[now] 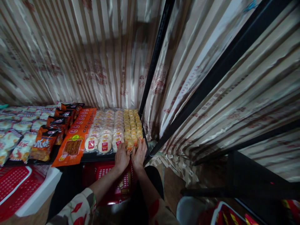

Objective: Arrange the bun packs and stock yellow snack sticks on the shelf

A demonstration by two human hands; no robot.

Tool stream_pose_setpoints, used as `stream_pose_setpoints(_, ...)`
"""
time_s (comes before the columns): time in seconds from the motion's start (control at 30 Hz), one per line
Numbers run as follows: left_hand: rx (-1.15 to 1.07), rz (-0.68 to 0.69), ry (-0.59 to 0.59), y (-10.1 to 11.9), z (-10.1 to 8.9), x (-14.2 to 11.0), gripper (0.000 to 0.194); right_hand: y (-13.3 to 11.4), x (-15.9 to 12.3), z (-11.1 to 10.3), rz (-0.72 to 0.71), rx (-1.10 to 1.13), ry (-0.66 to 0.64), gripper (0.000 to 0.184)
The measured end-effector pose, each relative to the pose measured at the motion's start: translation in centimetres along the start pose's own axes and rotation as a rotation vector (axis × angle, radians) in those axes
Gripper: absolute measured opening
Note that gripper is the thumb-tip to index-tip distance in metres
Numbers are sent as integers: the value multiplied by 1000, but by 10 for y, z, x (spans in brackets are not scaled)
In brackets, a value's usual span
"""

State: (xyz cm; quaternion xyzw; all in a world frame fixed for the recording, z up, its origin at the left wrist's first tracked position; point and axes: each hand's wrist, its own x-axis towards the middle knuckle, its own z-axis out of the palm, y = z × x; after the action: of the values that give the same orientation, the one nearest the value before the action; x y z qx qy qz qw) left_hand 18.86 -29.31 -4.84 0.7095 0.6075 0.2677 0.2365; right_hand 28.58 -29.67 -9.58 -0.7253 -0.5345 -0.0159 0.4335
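Observation:
At the front right of a black shelf (pixel 93 157) are rows of small yellow snack packets (pixel 131 126). My left hand (pixel 122 156) is closed at the front of these rows, its fingertips against a yellow packet. My right hand (pixel 140 153) lies close by on the right side, fingers bent over the front yellow packets, thumb towards the left hand. Both hands partly hide what they grip. Just left of the left hand stand rows of round white rice crackers (pixel 104 144) in clear wrappers with red labels.
A flat orange snack bag (pixel 74 137), brown-orange bags (pixel 43 143) and white bags (pixel 24 147) fill the shelf's left. Red baskets (pixel 18 184) stand below, one holding items (pixel 125 184) between my knees. Black metal posts (pixel 156 59) and a pleated curtain (pixel 98 53) rise behind.

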Motion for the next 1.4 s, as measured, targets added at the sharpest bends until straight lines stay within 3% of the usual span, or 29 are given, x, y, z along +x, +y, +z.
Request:
stream_pose_setpoints(0.67, -85, -39, 35, -6, 2, -6, 28, 0, -14, -10, -88, 75, 18, 46)
stream_pose_setpoints(0.87, -4, -74, 4, -3, 0, -8, 27, 2, -20, -8, -122, 70, 10, 46)
stream_pose_setpoints(1.0, -59, -95, -6, -3, -1, -9, 32, 2, -21, -7, -118, 79, -5, 46)
stream_pose_setpoints(1.2, -108, -50, 77, -7, 3, -5, 33, 6, -21, -3, -118, 65, -22, 45)
stream_pose_setpoints(1.4, -139, -51, 43, -7, 9, -2, 40, 7, -21, -2, -128, 52, -37, 43)
